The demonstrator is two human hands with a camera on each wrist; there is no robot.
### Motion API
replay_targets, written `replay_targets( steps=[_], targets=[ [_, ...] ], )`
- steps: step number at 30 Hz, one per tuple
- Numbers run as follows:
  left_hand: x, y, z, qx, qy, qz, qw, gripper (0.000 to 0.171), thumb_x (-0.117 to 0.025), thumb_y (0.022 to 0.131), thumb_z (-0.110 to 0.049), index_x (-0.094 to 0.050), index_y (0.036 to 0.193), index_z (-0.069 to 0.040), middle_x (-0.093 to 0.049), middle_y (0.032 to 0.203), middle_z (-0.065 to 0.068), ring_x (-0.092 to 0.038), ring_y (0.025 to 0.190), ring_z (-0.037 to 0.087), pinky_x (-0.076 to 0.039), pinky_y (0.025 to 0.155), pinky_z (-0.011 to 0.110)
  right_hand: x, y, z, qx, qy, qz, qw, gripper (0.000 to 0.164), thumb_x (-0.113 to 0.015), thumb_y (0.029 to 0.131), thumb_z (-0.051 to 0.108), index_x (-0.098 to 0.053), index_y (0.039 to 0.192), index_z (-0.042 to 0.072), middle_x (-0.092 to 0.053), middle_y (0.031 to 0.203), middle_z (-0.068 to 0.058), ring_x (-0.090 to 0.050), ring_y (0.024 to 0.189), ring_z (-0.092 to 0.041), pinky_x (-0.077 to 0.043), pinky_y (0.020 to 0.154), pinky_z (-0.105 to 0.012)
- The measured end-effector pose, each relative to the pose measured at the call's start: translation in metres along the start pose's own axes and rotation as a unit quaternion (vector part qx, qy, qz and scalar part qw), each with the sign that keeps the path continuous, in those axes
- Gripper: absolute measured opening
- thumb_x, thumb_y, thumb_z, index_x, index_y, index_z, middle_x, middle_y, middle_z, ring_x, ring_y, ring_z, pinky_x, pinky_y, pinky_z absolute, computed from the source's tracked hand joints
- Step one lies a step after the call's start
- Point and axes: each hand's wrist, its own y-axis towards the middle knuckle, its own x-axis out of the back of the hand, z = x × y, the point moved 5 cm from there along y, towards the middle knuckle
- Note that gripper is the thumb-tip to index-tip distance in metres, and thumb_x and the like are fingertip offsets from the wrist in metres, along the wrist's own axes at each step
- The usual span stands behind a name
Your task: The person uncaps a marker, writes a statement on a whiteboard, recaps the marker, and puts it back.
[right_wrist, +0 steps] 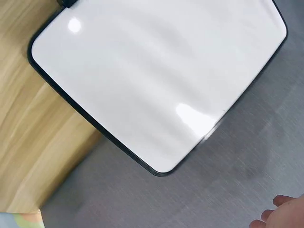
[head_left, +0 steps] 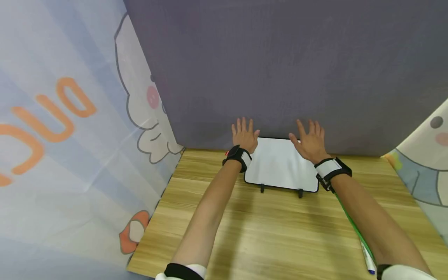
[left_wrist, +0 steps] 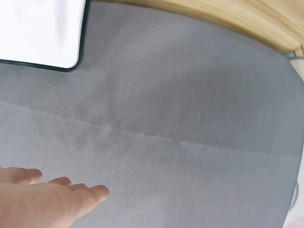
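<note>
A small whiteboard with a thin black frame leans on two black feet at the back of the wooden table, close to the grey backdrop. My left hand is held over its upper left corner, fingers straight and spread, with nothing in it. Over the upper right side hovers my right hand, likewise flat with fingers apart and holding nothing. In the right wrist view the bare white face of the whiteboard shows, and the right fingertips sit beyond its edge.
A white marker with a blue end and a green strip-like thing lie beside the right forearm. A grey cloth backdrop rises behind the wooden table. Printed cartoon curtains hang at both sides.
</note>
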Motion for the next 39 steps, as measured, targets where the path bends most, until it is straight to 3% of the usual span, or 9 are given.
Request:
replay_targets(
  steps=[7,11,15,19,21,24,29,34,39],
  targets=[
    [0.003,0.005,-0.006,-0.012,-0.051,-0.013,0.9985,0.059,-0.013,0.1,-0.046,-0.012,0.15,-0.015,-0.013,0.156,0.013,-0.005,0.146,0.03,-0.005,0.118,0.045,0.014,0.0,-0.01,-0.01,0.01,-0.015,1.0,0.064,-0.034,0.098,0.046,-0.022,0.146,0.005,-0.016,0.143,-0.039,-0.008,0.135,-0.056,-0.006,0.106,-0.067],
    [0.003,0.001,-0.003,-0.01,-0.059,-0.04,0.9974,0.055,-0.022,0.101,-0.042,-0.024,0.146,-0.01,-0.029,0.148,0.016,-0.023,0.14,0.031,-0.019,0.116,0.041,0.026,-0.005,-0.021,-0.017,0.009,-0.035,0.999,0.061,-0.034,0.098,0.044,-0.025,0.145,0.005,-0.021,0.14,-0.038,-0.014,0.133,-0.055,-0.008,0.105,-0.066],
    [-0.006,-0.014,-0.008,-0.056,-0.063,-0.066,0.9942,0.042,-0.036,0.1,-0.031,-0.042,0.133,-0.006,-0.05,0.126,0.014,-0.05,0.116,0.027,-0.043,0.097,0.035,0.037,-0.022,-0.04,-0.062,0.002,-0.03,0.998,0.059,-0.033,0.099,0.043,-0.027,0.143,0.004,-0.026,0.137,-0.037,-0.021,0.128,-0.055,-0.014,0.101,-0.066],
    [-0.033,-0.044,-0.018,-0.126,-0.071,-0.039,0.9887,0.031,-0.044,0.097,-0.023,-0.052,0.119,-0.003,-0.061,0.106,0.011,-0.063,0.087,0.023,-0.052,0.07,0.031,0.041,-0.051,-0.065,-0.098,-0.012,-0.003,0.995,0.056,-0.036,0.099,0.034,-0.033,0.136,-0.007,-0.042,0.123,-0.038,-0.043,0.108,-0.053,-0.034,0.089,-0.062],
    [-0.051,-0.06,-0.02,-0.145,-0.074,-0.014,0.9866,0.027,-0.046,0.096,-0.022,-0.056,0.112,-0.003,-0.064,0.098,0.01,-0.064,0.078,0.02,-0.051,0.06,0.029,0.04,-0.069,-0.075,-0.09,-0.017,0.001,0.996,0.048,-0.041,0.097,0.027,-0.043,0.126,-0.011,-0.056,0.104,-0.034,-0.056,0.082,-0.044,-0.045,0.068,-0.052],
    [-0.076,-0.08,-0.023,-0.157,-0.075,0.01,0.9847,0.02,-0.049,0.095,-0.021,-0.058,0.102,-0.004,-0.064,0.084,0.007,-0.061,0.065,0.016,-0.044,0.049,0.024,0.035,-0.1,-0.087,-0.063,-0.027,-0.006,0.998,0.027,-0.049,0.093,0.015,-0.061,0.087,-0.009,-0.058,0.061,-0.017,-0.046,0.045,-0.022,-0.034,0.042,-0.033],
    [-0.103,-0.104,-0.027,-0.146,-0.093,0.043,0.984,0.02,-0.05,0.095,-0.022,-0.058,0.091,-0.004,-0.061,0.07,0.007,-0.057,0.055,0.016,-0.04,0.045,0.024,0.02,-0.158,-0.102,-0.088,-0.045,0.016,0.995,0.043,-0.058,0.091,0.023,-0.051,0.051,0.01,-0.041,0.042,0.002,-0.032,0.037,-0.01,-0.02,0.04,-0.024],
    [-0.118,-0.121,-0.022,-0.095,-0.118,0.084,0.985,0.027,-0.047,0.096,-0.025,-0.059,0.089,-0.002,-0.064,0.075,0.012,-0.063,0.066,0.025,-0.047,0.053,0.031,0.002,-0.224,-0.109,-0.159,-0.042,0.042,0.986,0.032,-0.061,0.088,0.028,-0.066,0.087,-0.003,-0.061,0.073,-0.022,-0.051,0.053,-0.027,-0.039,0.045,-0.036],
    [-0.122,-0.129,-0.02,-0.078,-0.139,0.093,0.9829,0.033,-0.046,0.097,-0.026,-0.061,0.079,-0.003,-0.064,0.074,0.012,-0.063,0.065,0.025,-0.049,0.054,0.032,-0.01,-0.283,-0.117,-0.25,-0.054,0.052,0.965,0.052,-0.059,0.089,0.034,-0.051,0.114,-0.012,-0.045,0.111,-0.04,-0.045,0.092,-0.054,-0.043,0.055,-0.052]
  ],
)
